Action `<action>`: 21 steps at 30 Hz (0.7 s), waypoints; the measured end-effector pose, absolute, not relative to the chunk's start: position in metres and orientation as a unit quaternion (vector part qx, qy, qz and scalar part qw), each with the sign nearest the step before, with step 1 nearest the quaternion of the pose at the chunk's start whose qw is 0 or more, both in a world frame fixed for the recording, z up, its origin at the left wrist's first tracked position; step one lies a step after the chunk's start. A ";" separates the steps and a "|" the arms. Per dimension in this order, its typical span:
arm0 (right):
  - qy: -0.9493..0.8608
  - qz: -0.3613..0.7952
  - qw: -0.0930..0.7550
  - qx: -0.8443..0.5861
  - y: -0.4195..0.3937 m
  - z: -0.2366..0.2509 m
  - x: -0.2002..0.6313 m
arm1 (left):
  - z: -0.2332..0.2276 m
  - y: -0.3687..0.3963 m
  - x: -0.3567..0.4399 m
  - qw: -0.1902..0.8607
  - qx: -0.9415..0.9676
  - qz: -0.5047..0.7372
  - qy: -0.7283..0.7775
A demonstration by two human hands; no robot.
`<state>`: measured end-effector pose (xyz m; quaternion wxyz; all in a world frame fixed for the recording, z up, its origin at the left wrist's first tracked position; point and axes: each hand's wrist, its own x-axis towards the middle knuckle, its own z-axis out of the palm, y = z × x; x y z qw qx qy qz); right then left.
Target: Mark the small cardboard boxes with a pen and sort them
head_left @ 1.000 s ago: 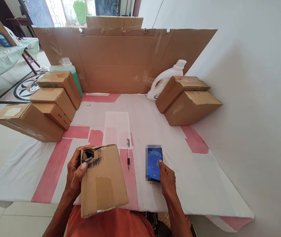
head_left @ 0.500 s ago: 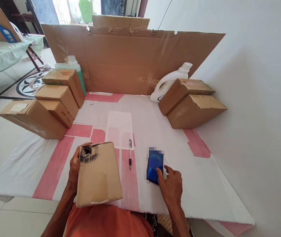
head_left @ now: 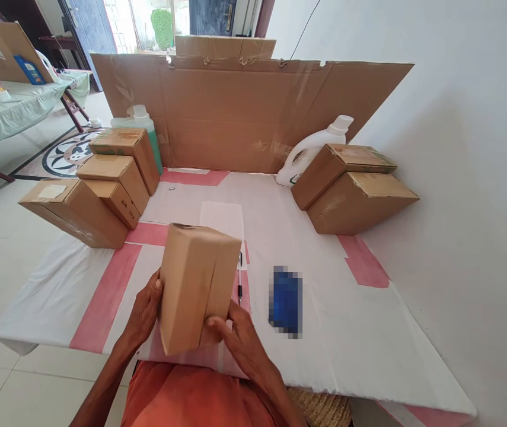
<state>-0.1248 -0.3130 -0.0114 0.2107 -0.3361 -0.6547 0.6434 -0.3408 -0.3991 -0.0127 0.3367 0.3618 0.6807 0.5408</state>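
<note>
Both hands clamp small brown cardboard box (head_left: 195, 284) tilted upright, long axis vertical: left hand (head_left: 146, 311) on its left side, right hand (head_left: 239, 341) under its lower right.

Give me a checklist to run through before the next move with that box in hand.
1. Left hand on the cardboard box: ok, grip on its left side.
2. Right hand on the box: ok, supporting its lower right.
3. Box lifted off the table: ok.
4. Phone apart from the hands: ok, lying on the table.
5. Pen free: cannot tell, mostly hidden behind the box.
</note>
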 end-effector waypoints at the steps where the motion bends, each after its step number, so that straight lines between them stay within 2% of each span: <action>1: -0.650 0.639 0.230 -0.340 -0.309 0.000 -0.124 | -0.009 -0.403 -0.341 0.341 0.363 0.517 0.696; 5: -0.647 0.567 0.308 -0.407 -0.296 0.022 -0.126 | 0.000 -0.408 -0.338 0.342 0.364 0.481 0.720; 13: -0.636 0.570 0.344 -0.390 -0.285 -0.020 -0.131 | -0.016 -0.412 -0.331 0.365 0.363 0.498 0.698; 17: -0.673 0.568 0.315 -0.353 -0.286 -0.015 -0.113 | -0.007 -0.418 -0.328 0.376 0.352 0.509 0.689; 21: -0.696 0.573 0.276 -0.333 -0.289 0.012 -0.106 | 0.025 -0.422 -0.333 0.370 0.370 0.532 0.666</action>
